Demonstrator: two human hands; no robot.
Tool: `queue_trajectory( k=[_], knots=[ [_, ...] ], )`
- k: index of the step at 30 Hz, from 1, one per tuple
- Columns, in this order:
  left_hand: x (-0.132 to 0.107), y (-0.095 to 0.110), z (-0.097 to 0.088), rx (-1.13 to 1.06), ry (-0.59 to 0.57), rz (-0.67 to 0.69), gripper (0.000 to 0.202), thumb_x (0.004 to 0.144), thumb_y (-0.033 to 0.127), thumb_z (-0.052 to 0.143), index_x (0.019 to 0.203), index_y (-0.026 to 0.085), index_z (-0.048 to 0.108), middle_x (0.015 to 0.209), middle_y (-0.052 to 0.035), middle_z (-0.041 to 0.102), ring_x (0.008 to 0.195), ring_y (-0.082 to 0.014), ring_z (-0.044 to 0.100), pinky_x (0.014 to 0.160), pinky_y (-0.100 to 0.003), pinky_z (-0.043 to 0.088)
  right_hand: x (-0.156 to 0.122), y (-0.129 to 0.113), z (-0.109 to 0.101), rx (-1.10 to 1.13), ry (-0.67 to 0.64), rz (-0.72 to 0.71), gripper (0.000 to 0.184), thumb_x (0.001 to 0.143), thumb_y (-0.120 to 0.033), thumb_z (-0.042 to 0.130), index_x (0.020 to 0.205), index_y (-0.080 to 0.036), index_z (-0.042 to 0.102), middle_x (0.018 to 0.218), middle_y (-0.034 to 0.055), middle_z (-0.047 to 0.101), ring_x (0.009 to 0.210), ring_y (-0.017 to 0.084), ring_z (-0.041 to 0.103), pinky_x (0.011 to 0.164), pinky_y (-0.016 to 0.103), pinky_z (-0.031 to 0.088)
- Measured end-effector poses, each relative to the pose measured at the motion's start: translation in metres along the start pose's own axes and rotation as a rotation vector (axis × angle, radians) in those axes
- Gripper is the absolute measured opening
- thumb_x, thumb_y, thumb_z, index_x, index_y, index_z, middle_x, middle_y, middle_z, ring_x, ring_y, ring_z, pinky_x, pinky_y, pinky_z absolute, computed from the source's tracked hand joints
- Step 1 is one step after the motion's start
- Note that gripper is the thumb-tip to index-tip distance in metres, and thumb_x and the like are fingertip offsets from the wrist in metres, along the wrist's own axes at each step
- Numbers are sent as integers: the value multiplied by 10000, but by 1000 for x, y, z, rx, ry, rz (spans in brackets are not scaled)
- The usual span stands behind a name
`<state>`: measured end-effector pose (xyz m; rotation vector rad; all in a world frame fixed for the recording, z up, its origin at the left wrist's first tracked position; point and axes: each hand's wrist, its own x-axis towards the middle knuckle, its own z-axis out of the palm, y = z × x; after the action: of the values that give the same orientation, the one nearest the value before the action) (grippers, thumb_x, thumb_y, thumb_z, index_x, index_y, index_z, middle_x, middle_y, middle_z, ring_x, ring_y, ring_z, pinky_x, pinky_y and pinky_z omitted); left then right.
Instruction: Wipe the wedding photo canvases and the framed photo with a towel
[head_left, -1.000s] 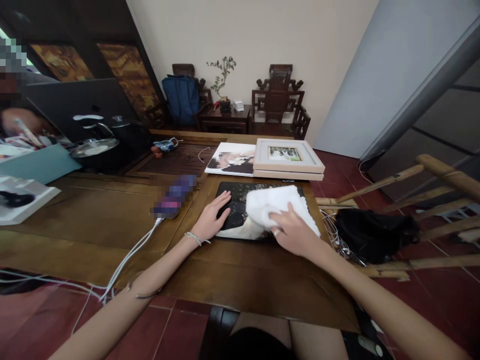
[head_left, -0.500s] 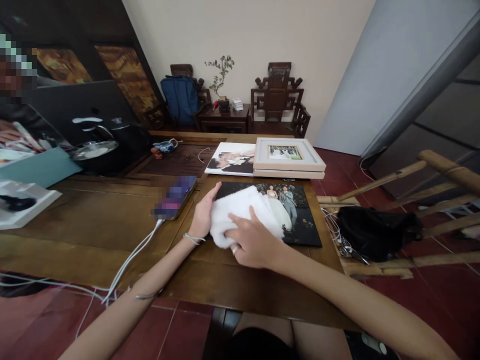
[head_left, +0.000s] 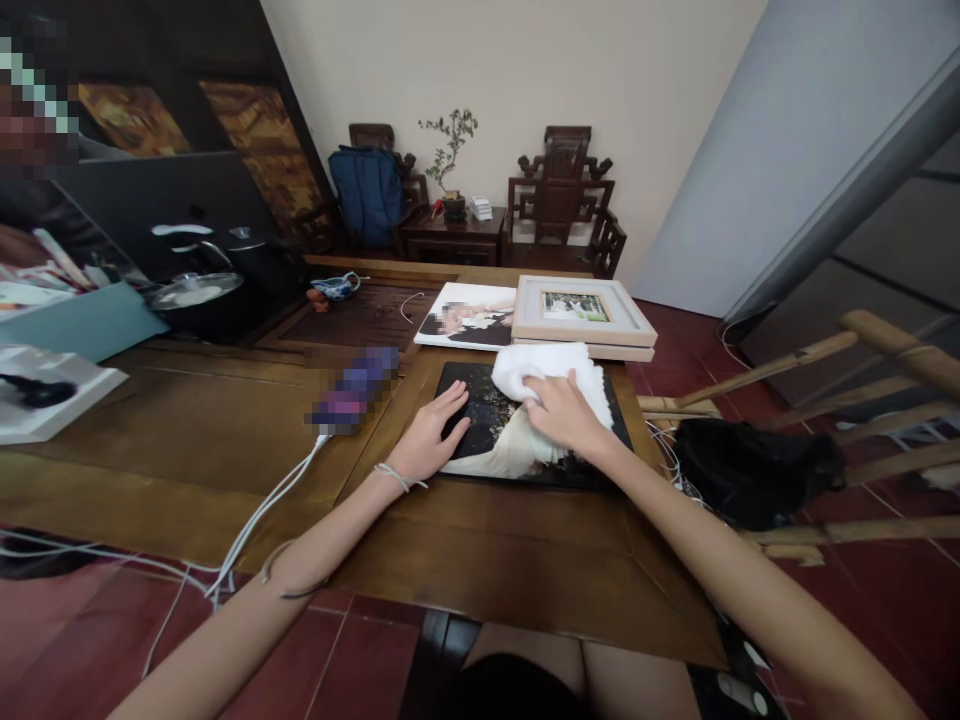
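Note:
A dark wedding photo panel [head_left: 487, 425] lies flat on the wooden table in front of me. My left hand [head_left: 433, 432] rests on its left edge, palm down with fingers stretched out, holding nothing. A fluffy white cloth [head_left: 551, 370] is bunched on the upper right part of the photo. My right hand [head_left: 561, 412] grips this cloth and presses it against the surface. The cloth and hand cover the couple's upper part; the pale train of the dress shows to the left.
Behind the panel lie a white-edged photo print [head_left: 465, 318] and stacked wooden picture frames [head_left: 585, 315]. A phone [head_left: 356, 390] with a white cable is to the left. Farther left are a teal box [head_left: 82, 325] and a lidded pot [head_left: 199, 295]. A bamboo chair [head_left: 900, 350] holds a black bag [head_left: 757, 465].
My right hand has moved the cloth to the right and away from me across the photo. My left hand has left the cloth and now lies flat on the panel's left side.

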<state>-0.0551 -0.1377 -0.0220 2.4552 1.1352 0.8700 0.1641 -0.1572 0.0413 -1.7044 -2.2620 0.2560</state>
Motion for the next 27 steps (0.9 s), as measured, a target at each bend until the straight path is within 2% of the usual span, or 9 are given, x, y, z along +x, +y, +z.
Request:
queue_trajectory(
  k=[6, 9, 11, 15, 19, 21, 23, 25, 27],
  knots=[
    [-1, -1, -2, -1, 14, -10, 445, 874, 332, 447, 1261, 119, 507, 1365, -120, 452, 1279, -237, 399, 1070, -445, 326, 63, -38, 21, 118, 21, -44, 279, 805, -204, 370, 930, -210, 620, 1025, 72, 668, 1005, 303, 545, 940, 550, 246],
    [-1, -1, -2, 11, 11, -18, 438, 871, 333, 454, 1251, 124, 520, 1353, -115, 468, 1268, -237, 416, 1062, -435, 342, 71, -48, 29, 161, 26, -70, 277, 798, -206, 377, 924, -231, 623, 1007, 33, 677, 986, 284, 556, 951, 542, 245],
    [-1, -1, -1, 9, 10, -27, 445, 871, 337, 455, 1250, 113, 520, 1354, -121, 466, 1270, -234, 412, 1069, -427, 332, 65, -43, 29, 177, 38, -80, 289, 805, -202, 372, 943, -235, 623, 1044, 26, 669, 1011, 278, 548, 972, 538, 220],
    [0, 1, -1, -14, 4, -32, 460, 874, 334, 450, 1256, 84, 510, 1368, -135, 442, 1294, -223, 375, 1090, -414, 295, 35, -1, 13, 167, 67, -55, 301, 815, -197, 371, 974, -210, 626, 1122, 53, 641, 1072, 276, 516, 1010, 508, 178],
    [0, 2, -1, -33, 19, -27, 455, 871, 323, 451, 1240, 66, 520, 1360, -143, 449, 1300, -214, 367, 1093, -402, 293, 1, 52, -12, 111, 89, 21, 296, 807, -178, 347, 901, -158, 627, 1037, 117, 659, 1020, 302, 538, 967, 507, 260],
    [0, 2, -1, -35, 25, -28, 454, 869, 320, 454, 1233, 58, 524, 1356, -149, 453, 1298, -215, 370, 1092, -400, 295, -20, 67, -19, 73, 82, 42, 275, 799, -177, 354, 865, -151, 620, 939, 128, 674, 961, 304, 564, 947, 515, 289],
    [0, 2, -1, -35, 26, -28, 454, 869, 320, 454, 1231, 56, 525, 1358, -153, 449, 1298, -217, 370, 1091, -403, 297, -46, 70, -19, 18, 67, 26, 253, 792, -167, 365, 866, -155, 607, 919, 125, 676, 953, 297, 577, 973, 539, 262],
    [0, 3, -1, -33, 29, -27, 452, 870, 324, 452, 1234, 66, 524, 1362, -148, 446, 1297, -219, 371, 1088, -414, 300, -79, 61, -15, -34, 44, -31, 239, 773, -135, 377, 874, -167, 591, 1044, 135, 653, 1051, 295, 548, 1015, 574, 188],
    [0, 3, -1, -31, 34, -26, 450, 871, 330, 451, 1234, 75, 525, 1360, -144, 448, 1294, -222, 377, 1085, -422, 303, -113, 42, -11, -46, 2, -110, 223, 732, -96, 395, 829, -180, 577, 1218, 149, 570, 1185, 298, 459, 1034, 606, 123]
  ],
)
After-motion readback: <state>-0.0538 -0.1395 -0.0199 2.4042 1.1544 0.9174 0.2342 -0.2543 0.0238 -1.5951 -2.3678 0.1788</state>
